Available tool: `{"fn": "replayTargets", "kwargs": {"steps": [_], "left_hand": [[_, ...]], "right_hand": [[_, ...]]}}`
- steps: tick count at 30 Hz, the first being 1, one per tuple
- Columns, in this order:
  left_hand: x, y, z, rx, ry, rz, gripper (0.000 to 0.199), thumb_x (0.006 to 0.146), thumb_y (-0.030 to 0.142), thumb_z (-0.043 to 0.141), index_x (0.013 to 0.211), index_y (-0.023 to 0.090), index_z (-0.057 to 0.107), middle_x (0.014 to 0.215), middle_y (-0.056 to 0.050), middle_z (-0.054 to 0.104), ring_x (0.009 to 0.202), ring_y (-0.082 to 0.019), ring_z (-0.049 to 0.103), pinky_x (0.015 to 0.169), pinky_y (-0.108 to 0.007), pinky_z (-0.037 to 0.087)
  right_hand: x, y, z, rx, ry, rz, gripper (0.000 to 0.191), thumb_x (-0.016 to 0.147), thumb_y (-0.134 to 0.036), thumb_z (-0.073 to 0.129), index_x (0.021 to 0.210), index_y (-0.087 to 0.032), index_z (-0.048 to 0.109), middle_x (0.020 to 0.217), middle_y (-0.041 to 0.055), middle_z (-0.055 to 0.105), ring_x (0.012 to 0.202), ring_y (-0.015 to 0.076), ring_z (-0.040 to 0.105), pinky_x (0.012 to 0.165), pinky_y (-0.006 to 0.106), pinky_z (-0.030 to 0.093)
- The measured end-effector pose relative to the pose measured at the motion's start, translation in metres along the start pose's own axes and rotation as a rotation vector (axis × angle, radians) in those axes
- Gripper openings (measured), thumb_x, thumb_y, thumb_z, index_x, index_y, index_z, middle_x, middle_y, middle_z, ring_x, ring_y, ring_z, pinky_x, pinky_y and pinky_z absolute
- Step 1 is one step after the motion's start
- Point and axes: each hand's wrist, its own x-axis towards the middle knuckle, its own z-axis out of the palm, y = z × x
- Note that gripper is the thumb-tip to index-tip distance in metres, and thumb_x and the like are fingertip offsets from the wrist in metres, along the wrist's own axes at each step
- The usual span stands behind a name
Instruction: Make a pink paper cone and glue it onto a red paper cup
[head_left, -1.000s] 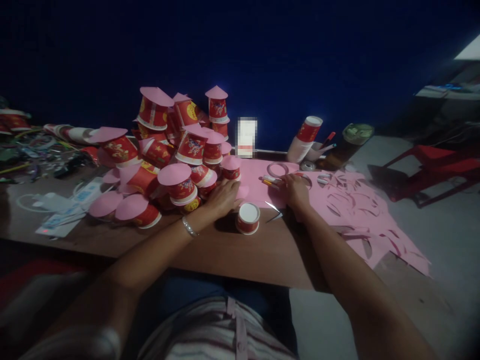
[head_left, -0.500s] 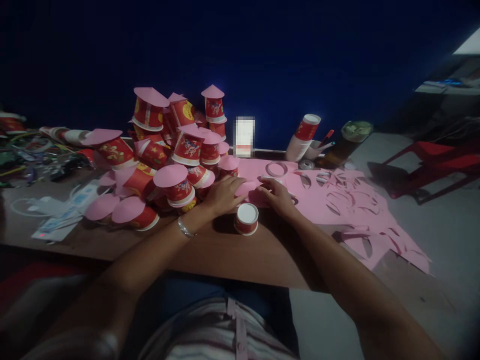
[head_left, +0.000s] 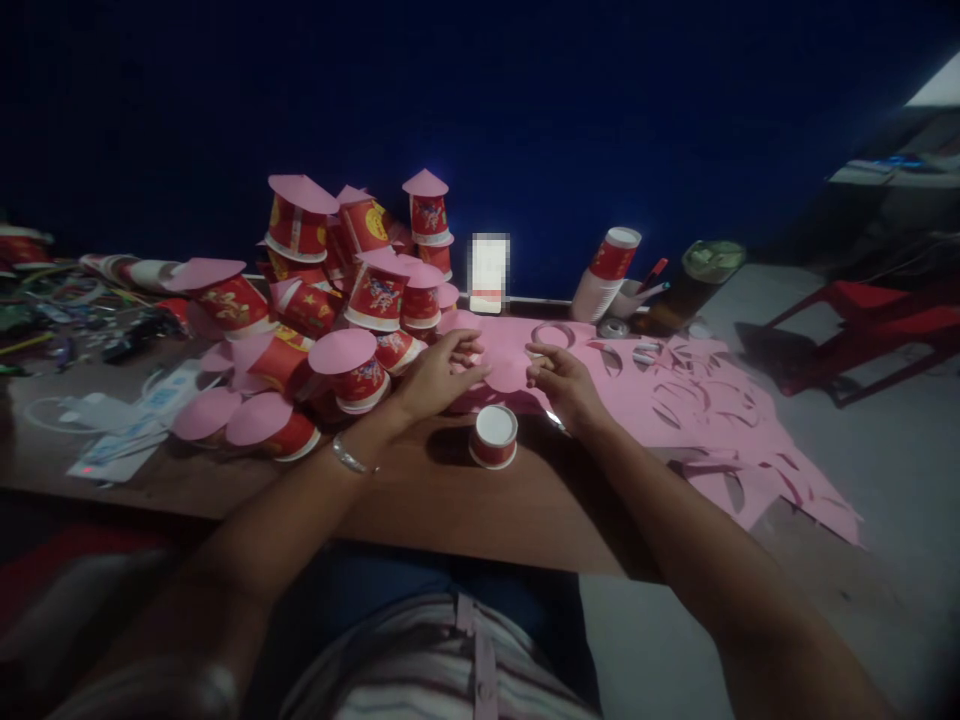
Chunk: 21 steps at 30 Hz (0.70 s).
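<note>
A pink paper disc or shallow cone (head_left: 506, 368) is between my two hands, above the pink sheet. My left hand (head_left: 444, 372) is at its left edge, fingers curved and thumb stretched toward it. On the other side my right hand (head_left: 562, 380) has its thumb and forefinger pinched at the disc's right edge. Just in front of the hands, an upturned red paper cup with a white base (head_left: 495, 438) stands on the brown table (head_left: 450, 500). To the left is a pile of red cups with pink cone tops (head_left: 343, 366).
Pink paper with cut-out rings (head_left: 675, 400) covers the table's right side. Behind it stand stacked cups (head_left: 606, 270), pens (head_left: 654, 275) and a dark jar (head_left: 694, 285). A lit phone (head_left: 489, 270) leans at the back. White cables and strips (head_left: 131, 430) lie left. A red stool (head_left: 870, 320) is at right.
Both hands have lifted slightly and moved apart. The pink disc between them now shows more fully. The upturned cup has stayed in place.
</note>
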Motion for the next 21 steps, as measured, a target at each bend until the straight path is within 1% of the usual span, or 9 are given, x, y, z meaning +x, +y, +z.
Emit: {"fn": "replayTargets", "kwargs": {"steps": [1,2,3,4,6,8,11,16,21], "left_hand": [[-0.002,0.003,0.000,-0.072,0.027,-0.059,0.039,0.083,0.036,0.080,0.116,0.017,0.069,0.109,-0.010,0.073,0.091,-0.018,0.067,0.077,-0.030,0.056],[-0.005,0.007,-0.001,-0.136,0.025,-0.115,0.031,0.085,0.040,0.079,0.104,0.017,0.070,0.097,-0.007,0.071,0.079,-0.014,0.063,0.069,-0.026,0.052],[-0.007,0.012,-0.002,-0.179,-0.023,-0.169,0.029,0.087,0.043,0.077,0.095,0.016,0.070,0.089,-0.005,0.069,0.070,-0.011,0.058,0.062,-0.023,0.047],[-0.009,0.016,-0.003,-0.222,-0.057,-0.216,0.032,0.086,0.047,0.078,0.087,0.016,0.069,0.081,-0.003,0.065,0.063,-0.009,0.053,0.056,-0.022,0.041],[-0.014,0.025,-0.005,-0.330,-0.080,-0.279,0.040,0.077,0.052,0.085,0.076,0.017,0.065,0.069,0.002,0.056,0.054,-0.006,0.042,0.047,-0.021,0.029],[-0.019,0.032,-0.008,-0.424,-0.105,-0.317,0.046,0.070,0.055,0.089,0.071,0.018,0.062,0.062,0.004,0.050,0.051,-0.005,0.036,0.045,-0.021,0.022],[-0.030,0.037,-0.009,-0.461,-0.172,-0.359,0.049,0.067,0.055,0.091,0.067,0.017,0.061,0.062,0.004,0.052,0.049,-0.004,0.034,0.045,-0.021,0.018],[-0.046,0.032,-0.004,-0.423,-0.225,-0.414,0.046,0.066,0.053,0.091,0.066,0.017,0.063,0.060,0.003,0.053,0.051,-0.005,0.038,0.045,-0.021,0.019],[-0.048,0.018,-0.003,-0.414,-0.274,-0.481,0.047,0.064,0.052,0.093,0.068,0.016,0.062,0.055,0.005,0.048,0.048,-0.005,0.036,0.044,-0.021,0.017]], "right_hand": [[0.000,-0.005,0.001,0.009,-0.009,0.005,0.051,0.068,-0.044,0.089,0.111,-0.025,0.069,0.076,-0.0057,0.062,0.070,0.0142,0.059,0.074,0.034,0.054],[0.000,-0.010,0.002,0.017,-0.018,0.009,0.050,0.068,-0.044,0.089,0.110,-0.025,0.070,0.075,-0.0057,0.061,0.068,0.0140,0.058,0.073,0.034,0.054],[0.000,-0.015,0.004,0.023,-0.027,0.012,0.049,0.067,-0.044,0.089,0.109,-0.025,0.071,0.074,-0.0057,0.061,0.067,0.0140,0.057,0.072,0.034,0.054],[-0.001,-0.021,0.005,0.026,-0.036,0.014,0.048,0.067,-0.044,0.089,0.108,-0.025,0.071,0.073,-0.0057,0.060,0.066,0.0141,0.056,0.070,0.034,0.053],[-0.004,-0.032,0.009,0.028,-0.071,0.026,0.046,0.067,-0.042,0.090,0.107,-0.025,0.073,0.072,-0.0054,0.060,0.065,0.0144,0.056,0.069,0.034,0.053],[-0.010,-0.041,0.013,0.032,-0.135,0.055,0.046,0.068,-0.039,0.091,0.108,-0.025,0.074,0.074,-0.0049,0.063,0.066,0.0139,0.058,0.070,0.033,0.053],[-0.027,-0.049,0.016,0.031,-0.201,0.112,0.045,0.070,-0.039,0.093,0.108,-0.024,0.075,0.072,-0.0050,0.065,0.065,0.0131,0.059,0.068,0.031,0.052],[-0.052,-0.046,0.012,0.017,-0.201,0.217,0.041,0.072,-0.040,0.095,0.103,-0.022,0.075,0.070,-0.0036,0.068,0.063,0.0143,0.062,0.062,0.030,0.050],[-0.058,-0.036,0.010,0.052,-0.170,0.262,0.039,0.071,-0.040,0.096,0.099,-0.022,0.076,0.067,-0.0043,0.065,0.061,0.0136,0.060,0.060,0.030,0.050]]}}
